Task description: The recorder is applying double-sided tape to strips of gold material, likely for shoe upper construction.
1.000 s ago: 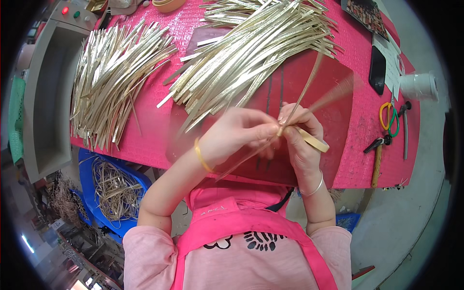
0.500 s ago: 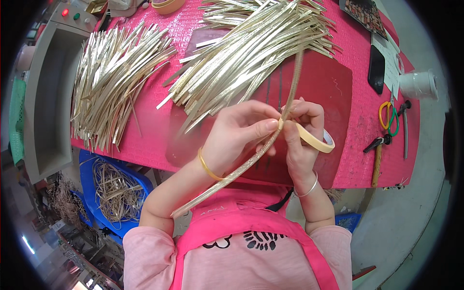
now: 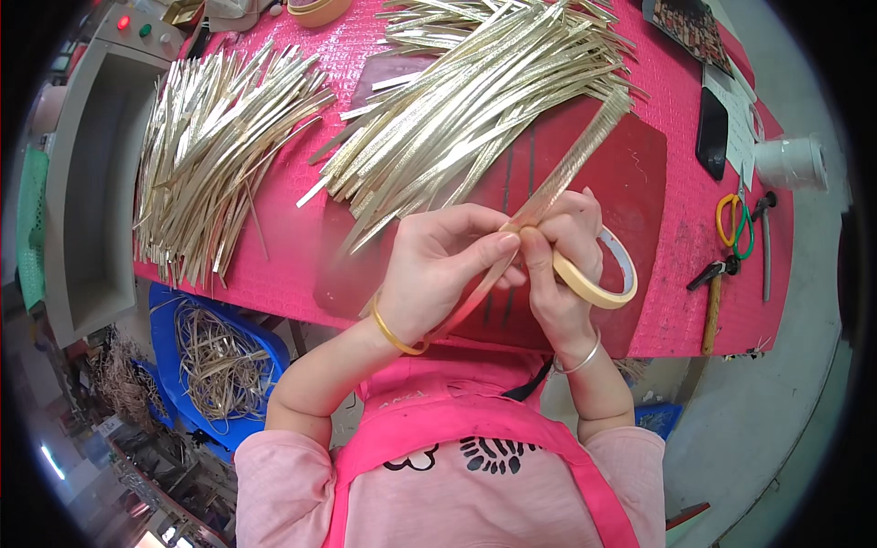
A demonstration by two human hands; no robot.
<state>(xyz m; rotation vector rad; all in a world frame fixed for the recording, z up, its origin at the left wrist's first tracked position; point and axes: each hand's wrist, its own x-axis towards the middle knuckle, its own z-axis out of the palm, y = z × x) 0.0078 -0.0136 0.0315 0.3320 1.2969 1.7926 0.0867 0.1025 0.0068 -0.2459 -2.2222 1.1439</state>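
Observation:
My left hand (image 3: pixel 448 260) pinches a gold metallic strip (image 3: pixel 583 151) between thumb and fingertips. Pressed close beside it, my right hand (image 3: pixel 562 269) grips the same strip at the middle, thumb against the left thumb. A roll of cream masking tape (image 3: pixel 610 288) hangs on the fingers of my right hand. One end of the strip slants up and away to the right; the rest runs down past my left wrist. Both hands are above a dark red mat (image 3: pixel 630 192). Any tape at the pinch point is hidden by my fingers.
Two piles of gold strips, a left pile (image 3: pixel 219 155) and a centre pile (image 3: pixel 475 110), lie on the pink table (image 3: pixel 347 55). Scissors (image 3: pixel 735 224), a hammer (image 3: pixel 713 310), a phone (image 3: pixel 711 132) and a white spool (image 3: pixel 791 161) are at right. A blue bin (image 3: pixel 169 342) holds scraps at lower left.
The strip has turned, its far end swinging right and showing its broad side. The tape roll has shifted slightly lower on my right hand. Both hands still pinch the strip.

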